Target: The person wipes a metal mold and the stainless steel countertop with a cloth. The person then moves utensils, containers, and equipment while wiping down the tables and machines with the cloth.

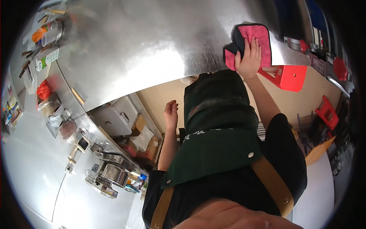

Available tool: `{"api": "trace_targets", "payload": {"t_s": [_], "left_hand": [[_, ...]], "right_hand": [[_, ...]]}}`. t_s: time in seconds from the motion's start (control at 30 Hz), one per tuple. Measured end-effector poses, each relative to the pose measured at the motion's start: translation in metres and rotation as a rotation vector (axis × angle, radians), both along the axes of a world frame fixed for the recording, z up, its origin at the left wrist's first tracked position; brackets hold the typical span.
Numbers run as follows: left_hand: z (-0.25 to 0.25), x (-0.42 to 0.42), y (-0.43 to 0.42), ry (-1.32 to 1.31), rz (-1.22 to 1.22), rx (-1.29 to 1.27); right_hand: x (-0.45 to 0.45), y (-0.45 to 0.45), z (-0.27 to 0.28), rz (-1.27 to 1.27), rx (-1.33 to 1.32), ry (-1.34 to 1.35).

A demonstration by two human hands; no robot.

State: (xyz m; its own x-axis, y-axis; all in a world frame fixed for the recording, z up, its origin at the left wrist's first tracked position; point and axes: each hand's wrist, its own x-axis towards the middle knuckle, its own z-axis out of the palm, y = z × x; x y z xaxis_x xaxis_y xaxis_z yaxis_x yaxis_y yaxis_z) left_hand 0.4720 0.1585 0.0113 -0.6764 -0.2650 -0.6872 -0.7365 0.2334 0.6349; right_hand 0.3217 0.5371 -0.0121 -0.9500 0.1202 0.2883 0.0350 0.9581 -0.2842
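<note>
My right hand (249,57) lies flat on a pink cloth (261,36) with a dark edging, its fingers stretched out and the thumb apart. Part of the cloth is folded over, showing a dark grey underside. It rests near the front edge of the steel worktop (164,34). Away from the worktop, my left hand (171,110) hangs in the air beside the dark green apron (217,145). Its fingers are curled in, and I see nothing in them.
A red plastic stool (291,78) stands under the worktop's right side. Clear containers (52,34) and a red bag (44,89) sit at the left. Below the left counter are boxes (146,139). A metal appliance (114,175) stands on that counter.
</note>
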Motion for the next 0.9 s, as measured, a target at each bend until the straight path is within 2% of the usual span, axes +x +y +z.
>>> {"api": "trace_targets", "payload": {"t_s": [0.1, 0.27, 0.37, 0.5, 0.63, 0.7, 0.77, 0.83, 0.9], "left_hand": [[-0.011, 0.007, 0.006, 0.005, 0.017, 0.014], [0.001, 0.003, 0.018, 0.007, -0.011, -0.021], [0.002, 0.022, 0.007, 0.061, -0.056, -0.196], [0.019, 0.033, -0.019, 0.154, 0.051, -0.329], [0.019, 0.0, -0.098, 0.291, 0.19, -0.529], [-0.004, -0.023, -0.17, 0.452, 0.307, -0.598], [0.007, -0.066, -0.234, 0.394, 0.377, -0.678], [0.004, -0.107, -0.31, 0.478, 0.513, -0.682], [0.0, -0.149, -0.388, 0.522, 0.528, -0.886]], "right_hand": [[-0.004, -0.027, -0.005, -0.008, 0.027, -0.076], [-0.011, -0.135, 0.011, 0.325, -0.166, -0.189], [-0.019, -0.185, 0.011, 0.505, -0.198, -0.232], [-0.021, -0.21, 0.013, 0.644, -0.135, -0.286], [-0.021, -0.217, 0.015, 0.638, -0.073, -0.23], [-0.024, -0.234, 0.016, 0.648, -0.069, -0.241], [-0.03, -0.256, 0.018, 0.663, -0.073, -0.274], [-0.04, -0.284, 0.02, 0.681, -0.072, -0.294], [-0.053, -0.316, 0.024, 0.685, -0.077, -0.273]]}}
